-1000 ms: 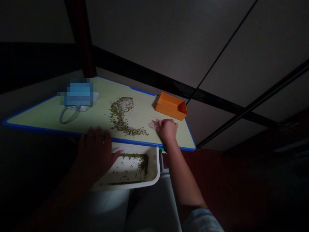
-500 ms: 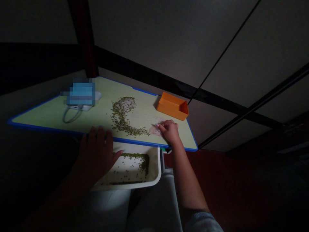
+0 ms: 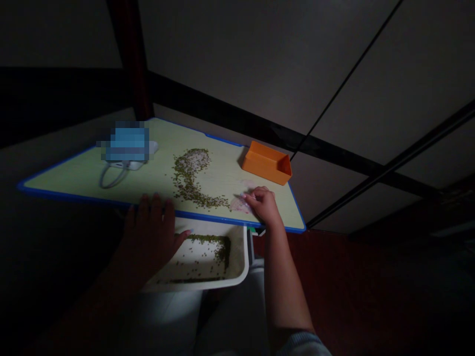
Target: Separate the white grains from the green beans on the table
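Note:
My right hand point(image 3: 263, 204) rests on the pale board point(image 3: 218, 175) near its right end, fingers curled inward. What its fingertips hold, if anything, is too small to make out. Under and beside them lies a thin pinkish patch point(image 3: 240, 205); whether it is film or a print I cannot tell. A curved heap of small greenish grains point(image 3: 193, 180) mixed with whitish ones spreads left of that hand. My left hand point(image 3: 150, 230) lies with fingers stretched over the board's blue front edge, thumb apart, above a white tub point(image 3: 240, 274) with green grains along its sides.
An orange open box point(image 3: 265, 165) stands at the board's back right. Toward the left sits a pixelated blue device point(image 3: 128, 143) with a looped cable point(image 3: 106, 179). Behind the board rises a panelled wall point(image 3: 237, 64). A dark red floor point(image 3: 315, 277) shows at right.
The view has shifted very slightly. My right hand remains curled at nearly the same spot, with a little more of the pink patch showing. My left hand stays in place.

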{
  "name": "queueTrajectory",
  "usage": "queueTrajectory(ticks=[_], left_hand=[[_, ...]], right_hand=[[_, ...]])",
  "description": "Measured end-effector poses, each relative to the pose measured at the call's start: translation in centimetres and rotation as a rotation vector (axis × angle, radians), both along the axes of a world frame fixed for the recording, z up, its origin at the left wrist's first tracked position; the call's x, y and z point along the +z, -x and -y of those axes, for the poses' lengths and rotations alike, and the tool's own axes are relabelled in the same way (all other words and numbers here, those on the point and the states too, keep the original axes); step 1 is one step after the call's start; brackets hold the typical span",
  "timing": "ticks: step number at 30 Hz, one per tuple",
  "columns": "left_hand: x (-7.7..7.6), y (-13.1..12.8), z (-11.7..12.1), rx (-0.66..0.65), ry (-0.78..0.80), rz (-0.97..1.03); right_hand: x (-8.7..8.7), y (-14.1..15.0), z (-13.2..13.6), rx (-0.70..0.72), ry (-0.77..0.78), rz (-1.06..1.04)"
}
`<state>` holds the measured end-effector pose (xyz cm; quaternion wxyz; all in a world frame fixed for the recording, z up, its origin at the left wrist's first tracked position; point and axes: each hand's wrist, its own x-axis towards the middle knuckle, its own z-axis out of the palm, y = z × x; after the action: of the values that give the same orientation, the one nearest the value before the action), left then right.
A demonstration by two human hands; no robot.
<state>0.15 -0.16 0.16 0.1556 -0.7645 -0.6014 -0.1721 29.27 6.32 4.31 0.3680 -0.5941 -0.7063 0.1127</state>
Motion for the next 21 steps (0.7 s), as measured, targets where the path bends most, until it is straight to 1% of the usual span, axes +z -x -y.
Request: queueTrajectory(ticks=[5,9,17,21], left_hand=[[-0.23,0.03,-0.08,0.0,-0.014,-0.024],[-0.39,0.1,-0.05,-0.011,-0.045,0.005],[-0.37,0.2,-0.11,-0.04,-0.042,0.076],[-0.07,0.05,-0.01,-0.023,-0.018,0.036]], right_hand=[[-0.07,0.01,-0.09,0.023,0.018,0.027],[-0.01,0.01,-0.03,0.064,0.042,0.024],[0.44,0.6,0.45,0.106,0.087,0.094],[0.28,0.44,0.36,0.172,0.062,0.043]])
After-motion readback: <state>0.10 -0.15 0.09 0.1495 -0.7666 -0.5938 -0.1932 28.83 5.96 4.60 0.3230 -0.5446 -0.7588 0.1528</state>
